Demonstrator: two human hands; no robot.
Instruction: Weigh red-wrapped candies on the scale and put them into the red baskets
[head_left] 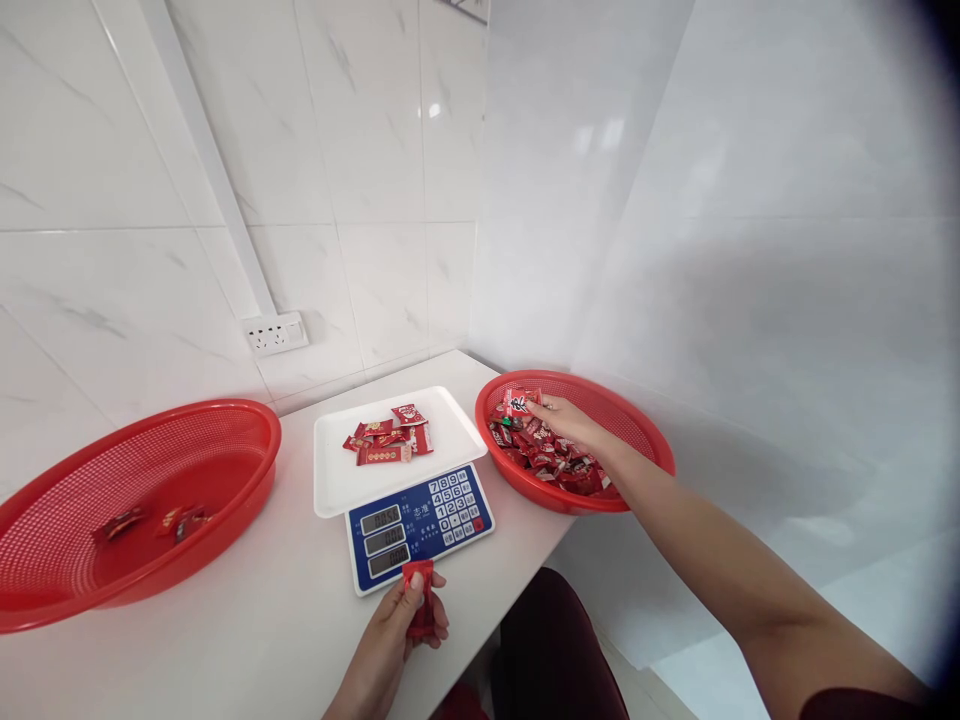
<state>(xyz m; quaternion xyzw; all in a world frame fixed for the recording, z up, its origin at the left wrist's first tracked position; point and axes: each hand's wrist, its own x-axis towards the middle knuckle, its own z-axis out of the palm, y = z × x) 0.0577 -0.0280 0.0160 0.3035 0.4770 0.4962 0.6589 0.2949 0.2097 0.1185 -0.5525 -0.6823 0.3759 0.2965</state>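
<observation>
My left hand [405, 620] is closed around a small red wrapped candy [421, 598], just in front of the scale's keypad panel. Over the right red basket [652, 450], my right hand [564, 416] pinches a red candy packet [519, 402] with a large dark character on it. Beneath that hand, many red wrapped candies [551, 455] fill the basket floor, with a bit of green among them. Between the two baskets stands a digital scale [421, 525] with a blue panel. Several red packets [386, 437] lie on its white tray [337, 480].
At the left, another red basket [247, 480] holds a few wrapped candies [184, 522]. The white table [277, 640] meets a tiled wall behind, where a power socket [275, 334] is mounted. A grey wall borders the right basket. The table's front edge runs near my legs.
</observation>
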